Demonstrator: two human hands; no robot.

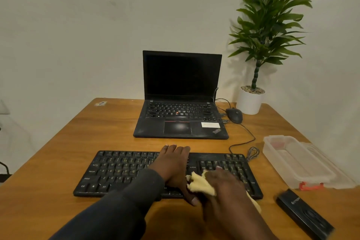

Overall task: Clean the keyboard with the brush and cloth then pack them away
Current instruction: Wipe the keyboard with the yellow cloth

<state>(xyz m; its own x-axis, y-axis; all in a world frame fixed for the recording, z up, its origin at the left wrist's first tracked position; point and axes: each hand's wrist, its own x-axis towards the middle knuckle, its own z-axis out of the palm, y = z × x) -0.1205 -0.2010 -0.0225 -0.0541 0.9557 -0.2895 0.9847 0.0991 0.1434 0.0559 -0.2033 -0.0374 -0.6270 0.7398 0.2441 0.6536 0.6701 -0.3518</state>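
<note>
Fingers (224,169) seemingly bunch cloth (198,183) on keyboard (116,169).

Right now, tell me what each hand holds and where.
The right hand grips the bunched yellow cloth on the keyboard. The left hand holds nothing, lying flat on the keys.

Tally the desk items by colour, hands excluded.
Black: 4, keyboard, laptop, mouse, black box
Yellow: 1, cloth
Clear: 1, plastic container
White and green: 1, potted plant
Total: 7
</note>
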